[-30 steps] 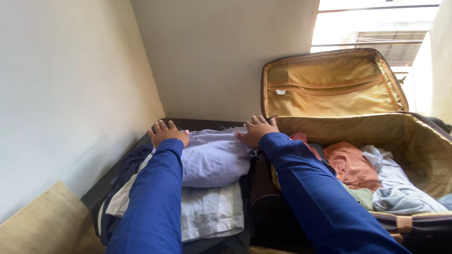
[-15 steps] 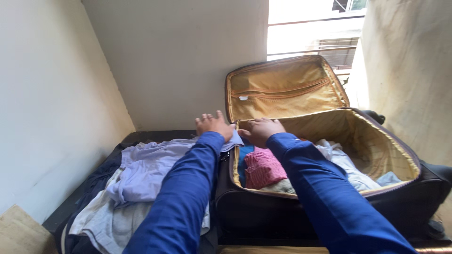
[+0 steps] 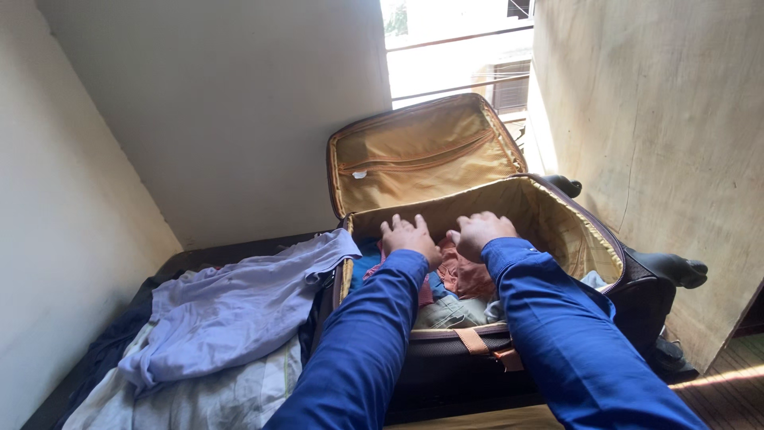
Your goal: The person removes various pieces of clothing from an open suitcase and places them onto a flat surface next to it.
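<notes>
While the clothes (image 3: 465, 279) lie packed against the suitcase (image 3: 593, 239) back wall, we press our left hand (image 3: 408, 237) and right hand (image 3: 479, 232) flat on them, fingers spread, gripping nothing, a lilac shirt (image 3: 239, 306) lying just outside its left edge.

Plain pale walls (image 3: 215, 103) meeting in a corner, barred window (image 3: 458, 52) at the top with bright daylight, tall bare plywood panel (image 3: 660, 135) at right, wooden floor (image 3: 728, 390) with sun stripe

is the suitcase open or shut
Open. The suitcase has its lid raised against the wall, and both hands rest on clothes inside.
</notes>
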